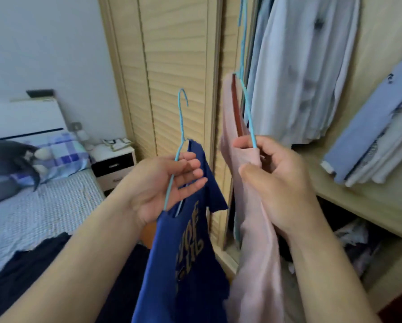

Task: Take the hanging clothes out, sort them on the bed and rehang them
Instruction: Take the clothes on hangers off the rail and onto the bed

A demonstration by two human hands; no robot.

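My left hand (162,185) holds a light blue wire hanger (182,127) with a dark blue T-shirt (183,259) bearing gold lettering; the fingers curl loosely round the hanger's arm. My right hand (274,180) grips a pink garment (253,264) on a second light blue hanger (246,101), whose neck runs up toward the wardrobe rail, out of view. Both garments hang down in front of me, side by side. Pale blue and grey shirts (305,73) hang in the open wardrobe behind.
A bed (44,206) with a checked cover and a plaid pillow (62,155) lies to the left, dark clothes (32,276) on its near end. A white nightstand (113,164) stands by the slatted wardrobe door (172,66). Folded clothes (370,148) sit on the wardrobe shelf at right.
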